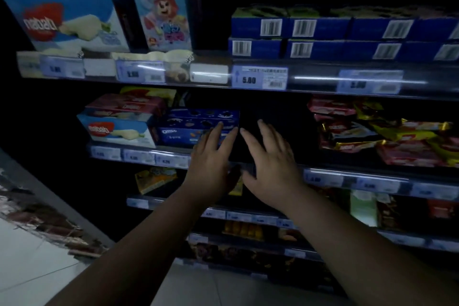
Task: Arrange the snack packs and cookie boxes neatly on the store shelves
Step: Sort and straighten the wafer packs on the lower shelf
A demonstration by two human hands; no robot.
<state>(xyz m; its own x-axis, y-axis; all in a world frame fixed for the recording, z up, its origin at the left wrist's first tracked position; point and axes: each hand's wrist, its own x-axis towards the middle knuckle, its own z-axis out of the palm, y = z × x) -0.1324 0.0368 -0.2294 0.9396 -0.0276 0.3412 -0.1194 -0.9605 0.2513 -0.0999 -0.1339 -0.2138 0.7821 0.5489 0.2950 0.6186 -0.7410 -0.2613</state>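
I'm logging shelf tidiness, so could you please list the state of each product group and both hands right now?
Left hand: open, fingertips on the Oreo box.
Right hand: open, empty, in front of the dark gap.
Oreo box: lying flat, beside the Nabati box.
Nabati box: flat, a red box stacked on top.
Red wafer packs: jumbled heap.
Blue boxes: stacked in two neat rows, barcodes outward.

dim, underexposed | glare streaks on price strip (248, 79) | corners black (wide-angle bending) | soft blur throughout
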